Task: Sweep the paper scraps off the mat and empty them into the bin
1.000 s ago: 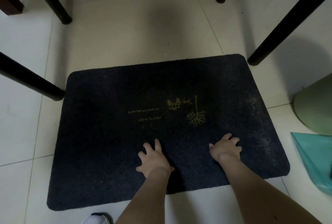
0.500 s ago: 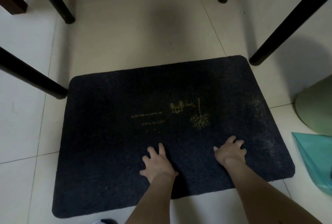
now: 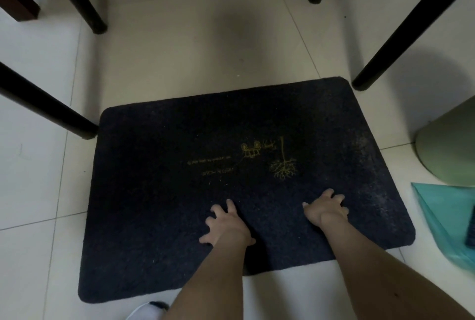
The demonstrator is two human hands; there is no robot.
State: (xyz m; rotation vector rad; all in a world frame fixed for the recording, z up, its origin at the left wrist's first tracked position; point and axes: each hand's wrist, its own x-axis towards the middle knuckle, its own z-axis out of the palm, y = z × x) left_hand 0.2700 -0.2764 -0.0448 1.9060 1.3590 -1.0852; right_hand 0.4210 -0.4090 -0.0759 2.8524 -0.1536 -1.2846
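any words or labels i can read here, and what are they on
Mat, upper yellow line: text, too small and blurred to read.
Mat, lower yellow line: also unreadable; it looks upside down from this view.
No lettering shows on the green bin or the teal dustpan.

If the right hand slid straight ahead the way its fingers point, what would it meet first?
Likely nothing solid soon: the right hand lies on the mat, fingers aimed toward the yellow root drawing. Beyond that come the mat's far edge and bare floor.
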